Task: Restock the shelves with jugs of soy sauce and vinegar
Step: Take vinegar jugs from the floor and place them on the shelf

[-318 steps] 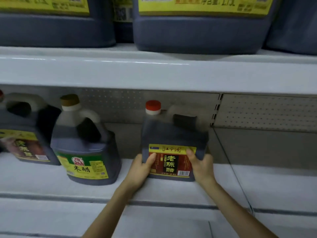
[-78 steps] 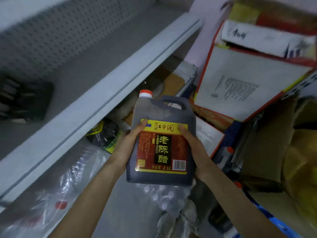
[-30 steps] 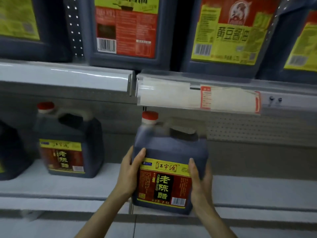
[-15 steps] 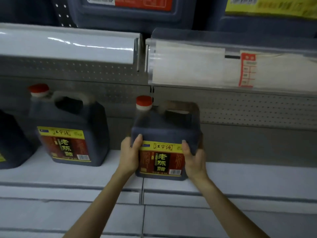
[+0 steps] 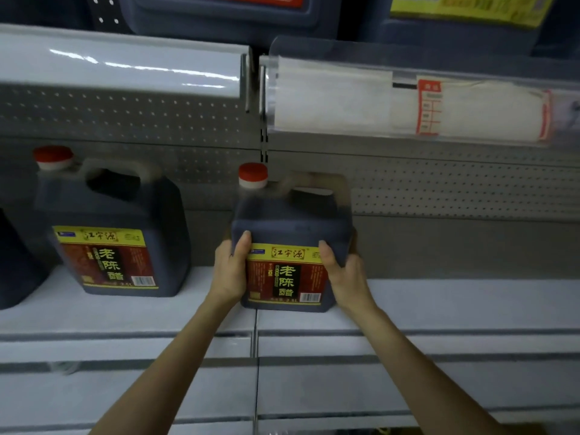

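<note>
- Carried inward from front lip onto shelf (image 5: pixel 439 302) since a second prior: vinegar jug (image 5: pixel 292 233), upright.
- Gripped on both flanks by left hand (image 5: pixel 227 271) and right hand (image 5: pixel 346 271), fingers (image 5: pixel 243 248) curled; both equally near.

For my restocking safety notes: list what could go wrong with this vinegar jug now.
1. The left hand and right hand hold the jug by its lower sides, not the handle; that grip might slip.
2. Its base is over the seam between two shelf panels, so it may rock.
3. It is nearer the front edge than the neighbouring jug; a knock could topple it.
</note>
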`<state>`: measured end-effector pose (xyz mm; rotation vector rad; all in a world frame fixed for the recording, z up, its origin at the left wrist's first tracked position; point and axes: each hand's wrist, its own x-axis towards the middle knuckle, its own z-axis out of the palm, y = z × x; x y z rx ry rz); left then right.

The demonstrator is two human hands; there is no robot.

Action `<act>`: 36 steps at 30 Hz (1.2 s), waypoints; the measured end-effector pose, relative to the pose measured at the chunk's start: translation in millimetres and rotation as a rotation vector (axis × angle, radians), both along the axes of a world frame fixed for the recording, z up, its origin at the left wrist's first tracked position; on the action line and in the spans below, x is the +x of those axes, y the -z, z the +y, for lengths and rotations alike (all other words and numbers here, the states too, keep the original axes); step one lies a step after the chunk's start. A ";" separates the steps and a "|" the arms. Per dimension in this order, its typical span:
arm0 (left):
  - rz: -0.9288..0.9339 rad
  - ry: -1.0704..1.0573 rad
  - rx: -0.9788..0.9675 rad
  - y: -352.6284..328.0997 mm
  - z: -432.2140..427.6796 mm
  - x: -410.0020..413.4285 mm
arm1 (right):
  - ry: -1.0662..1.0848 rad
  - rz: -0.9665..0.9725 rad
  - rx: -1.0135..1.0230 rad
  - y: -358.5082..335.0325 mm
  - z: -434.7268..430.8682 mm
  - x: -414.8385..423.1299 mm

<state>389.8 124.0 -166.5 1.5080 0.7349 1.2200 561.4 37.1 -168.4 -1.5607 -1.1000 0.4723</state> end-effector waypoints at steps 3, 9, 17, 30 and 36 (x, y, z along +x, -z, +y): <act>-0.003 -0.010 -0.025 -0.6 -2.7 -0.9 | -0.077 0.008 -0.061 -8.0 -8.2 1.0; 0.048 -0.061 -0.033 -6.0 -16.8 -4.8 | -0.062 -0.105 -0.197 -18.9 -27.2 -5.8; 0.243 -0.334 0.255 -0.3 -65.2 -4.0 | 0.089 -0.726 -0.449 -23.2 -129.7 16.1; 0.703 -0.126 0.669 13.3 -254.6 64.6 | 0.411 -0.856 -0.760 -5.9 -376.4 75.8; 0.884 0.102 0.757 33.6 -330.4 92.1 | 0.566 -0.737 -0.886 11.2 -476.1 92.0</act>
